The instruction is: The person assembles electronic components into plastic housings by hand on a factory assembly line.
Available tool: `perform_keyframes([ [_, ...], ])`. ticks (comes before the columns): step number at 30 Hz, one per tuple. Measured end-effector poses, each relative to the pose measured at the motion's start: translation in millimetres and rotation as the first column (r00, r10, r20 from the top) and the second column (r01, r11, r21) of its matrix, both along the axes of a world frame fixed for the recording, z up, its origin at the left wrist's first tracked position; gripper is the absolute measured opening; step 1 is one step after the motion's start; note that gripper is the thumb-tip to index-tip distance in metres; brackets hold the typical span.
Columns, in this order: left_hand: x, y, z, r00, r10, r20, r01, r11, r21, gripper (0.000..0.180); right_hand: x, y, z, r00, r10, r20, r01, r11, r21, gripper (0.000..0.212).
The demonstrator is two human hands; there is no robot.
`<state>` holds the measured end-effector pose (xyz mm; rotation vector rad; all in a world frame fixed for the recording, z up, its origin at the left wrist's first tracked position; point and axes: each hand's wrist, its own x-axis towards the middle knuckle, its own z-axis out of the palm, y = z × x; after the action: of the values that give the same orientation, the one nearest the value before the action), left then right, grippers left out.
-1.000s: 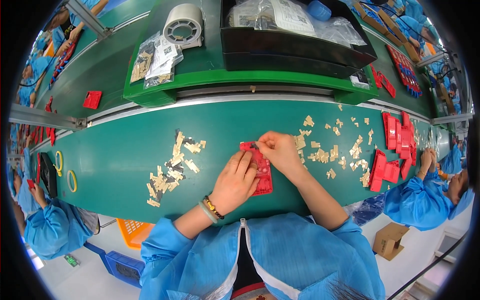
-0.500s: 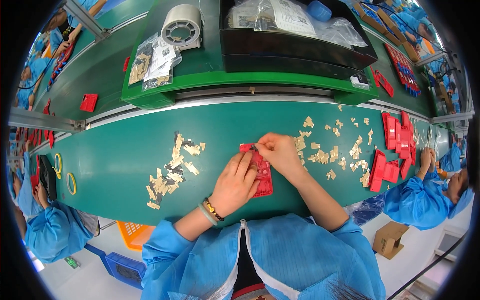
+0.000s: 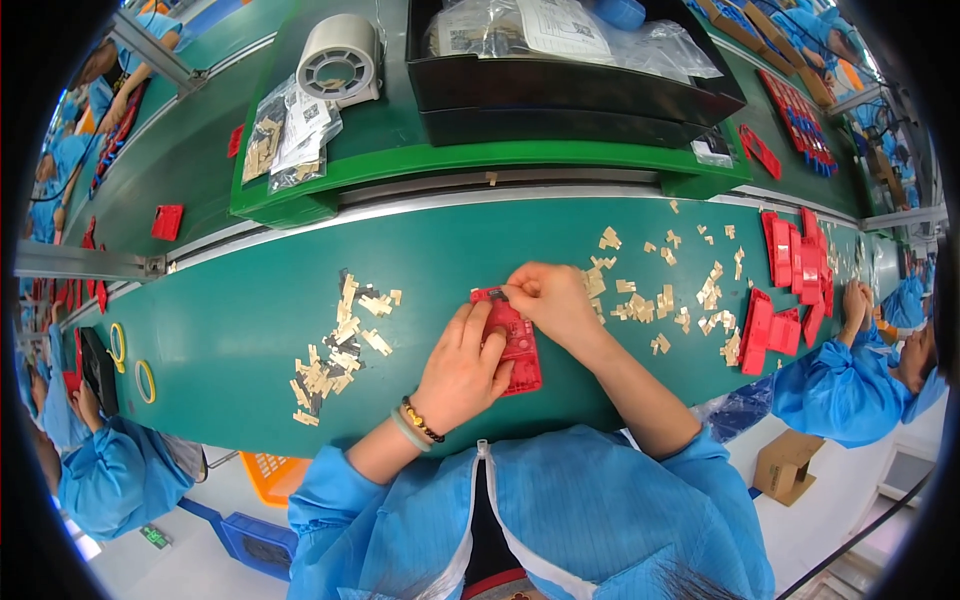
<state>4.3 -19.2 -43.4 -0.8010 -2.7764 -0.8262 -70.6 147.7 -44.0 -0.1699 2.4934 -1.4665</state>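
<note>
A red plastic housing [image 3: 520, 372] lies on the green table in front of me, its moulded inner side up. My left hand [image 3: 462, 358] holds it along the left side, fingers curled over its surface. At the housing's top end, my right hand [image 3: 545, 300] pinches with thumb and forefinger at a small dark piece [image 3: 497, 294], which touches the red plastic there. The fingertips partly cover this piece. Loose tan and dark flat pieces [image 3: 345, 330] lie left of my hands, and more tan pieces [image 3: 640, 305] are scattered to the right.
Stacked red housings [image 3: 790, 270] lie at the right. Beyond the table edge, a green raised shelf [image 3: 400, 178] carries a black bin [image 3: 570, 95], a white fan-like device [image 3: 340, 65] and bagged parts [image 3: 290, 135]. Yellow rings [image 3: 145, 380] lie at left. Co-workers [image 3: 845, 385] sit on both sides.
The view has shifted slightly. My right fingertips stay at the housing's top end, and my left fingers have moved slightly on the housing.
</note>
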Motion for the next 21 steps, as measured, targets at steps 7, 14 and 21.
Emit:
perform_keyframes([
  [7, -0.1, 0.6, 2.9, 1.000, -0.002, 0.014, 0.003, 0.999, -0.045, 0.036, -1.4, 1.9, 0.5, 0.996, 0.023, 0.081, -0.018, 0.998, -0.063, 0.011],
  [14, 0.3, -0.3, 3.3, 1.000, -0.002, 0.010, 0.003, 0.999, -0.043, 0.036, -6.1, 5.0, 2.8, 0.972, 0.021, 0.236, 0.018, 0.986, -0.164, 0.012],
  [21, 1.1, -0.7, -0.1, 1.000, -0.005, -0.002, 0.005, 0.999, -0.033, 0.048, -3.1, 2.0, -5.6, 0.981, 0.009, 0.194, 0.023, 0.986, -0.165, 0.011],
])
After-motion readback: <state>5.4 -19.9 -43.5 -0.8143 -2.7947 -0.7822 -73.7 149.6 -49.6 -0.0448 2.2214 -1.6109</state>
